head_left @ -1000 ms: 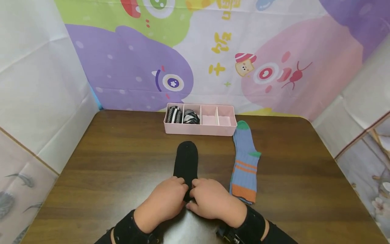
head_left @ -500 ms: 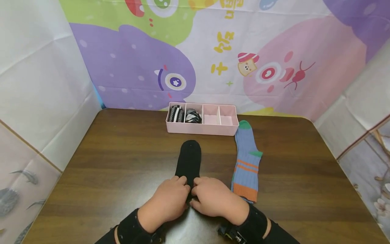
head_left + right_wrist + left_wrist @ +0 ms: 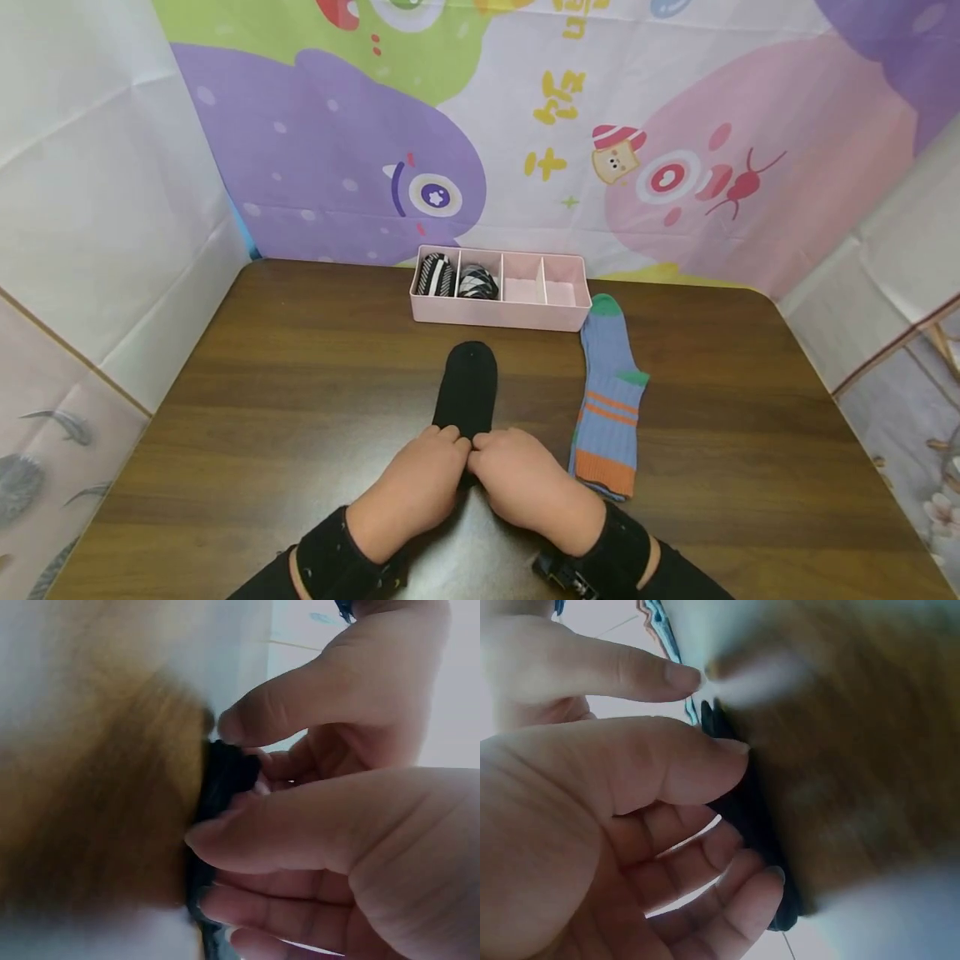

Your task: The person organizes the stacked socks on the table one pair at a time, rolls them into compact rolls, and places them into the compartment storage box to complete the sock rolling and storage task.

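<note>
A black sock (image 3: 467, 387) lies lengthwise on the table in the head view, its rounded toe pointing away from me. My left hand (image 3: 420, 483) pinches the sock's near end from the left, thumb on the near side and curled fingers beyond. From the right, my right hand (image 3: 528, 483) grips the same end, its fingertips close beside the left ones. In the left wrist view the dark fabric (image 3: 759, 825) runs between thumb and fingers. The right wrist view shows a bunched dark edge (image 3: 225, 776) between both hands. Under the hands, the near end is mostly hidden.
A pink box (image 3: 498, 315) with divided compartments stands at the table's back edge. Two patterned black-and-white rolls, one striped (image 3: 436, 277) and one checked (image 3: 477, 283), fill its left compartments. Blue socks (image 3: 609, 400) with orange bands and green toes lie at the right.
My hands have drawn closer together and moved slightly forward along the black sock, covering a little more of it. The head view has shifted slightly. Box and blue socks stay put.
</note>
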### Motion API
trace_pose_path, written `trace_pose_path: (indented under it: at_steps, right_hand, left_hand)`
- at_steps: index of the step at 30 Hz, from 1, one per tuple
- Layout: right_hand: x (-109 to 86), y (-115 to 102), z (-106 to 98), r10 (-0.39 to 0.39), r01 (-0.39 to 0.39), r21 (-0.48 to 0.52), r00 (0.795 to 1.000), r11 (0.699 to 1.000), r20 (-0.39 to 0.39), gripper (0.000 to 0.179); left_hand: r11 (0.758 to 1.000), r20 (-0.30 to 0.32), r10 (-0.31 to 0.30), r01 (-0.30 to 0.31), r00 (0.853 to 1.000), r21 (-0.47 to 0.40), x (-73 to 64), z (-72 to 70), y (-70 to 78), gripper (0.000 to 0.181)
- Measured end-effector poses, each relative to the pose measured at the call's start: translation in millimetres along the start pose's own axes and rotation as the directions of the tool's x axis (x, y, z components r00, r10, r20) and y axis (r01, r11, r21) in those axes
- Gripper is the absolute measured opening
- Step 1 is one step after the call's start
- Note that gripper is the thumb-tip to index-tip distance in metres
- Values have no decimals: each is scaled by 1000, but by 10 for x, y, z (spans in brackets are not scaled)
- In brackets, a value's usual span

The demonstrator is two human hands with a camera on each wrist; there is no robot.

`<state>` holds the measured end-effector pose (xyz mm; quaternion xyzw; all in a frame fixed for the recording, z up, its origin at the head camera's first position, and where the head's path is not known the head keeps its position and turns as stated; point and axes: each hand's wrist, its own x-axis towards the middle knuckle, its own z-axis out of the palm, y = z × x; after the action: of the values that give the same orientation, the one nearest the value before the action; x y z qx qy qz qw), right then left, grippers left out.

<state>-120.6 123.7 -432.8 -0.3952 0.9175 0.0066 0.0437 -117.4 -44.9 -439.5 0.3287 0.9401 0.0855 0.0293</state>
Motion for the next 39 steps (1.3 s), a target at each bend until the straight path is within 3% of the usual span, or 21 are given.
trace_pose_path:
  at_steps: [9,13,17,24,32,39]
  right_hand:
    - [54,25,98,17,-13,50,997,999,-76,11]
    - [42,37,87,21,-13,98,997,995,-80,6]
    - [44,29,78,47,-39,106,996,994,-73,16]
    - [49,-11,115,107,-95,106,988,990,-111,13]
    - [76,0,134,137,-126,116,987,985,-83,19]
    - [75,16,135,133,-120,164,988,979,-76,12]
  left_hand:
    - [1000,-24,-9,8,1000,-14,2,-20,-26,13]
    - [1000,-3,-15,15,1000,-26,10,-29,-27,11]
    - [998,29,-38,40,999,-56,14,-31,-32,13]
    - [994,30,-64,67,997,-84,6,-29,-30,13]
    - [990,41,-102,105,994,-92,21,-42,-29,14]
    - [993,4,-70,70,998,-98,30,-44,-25,13]
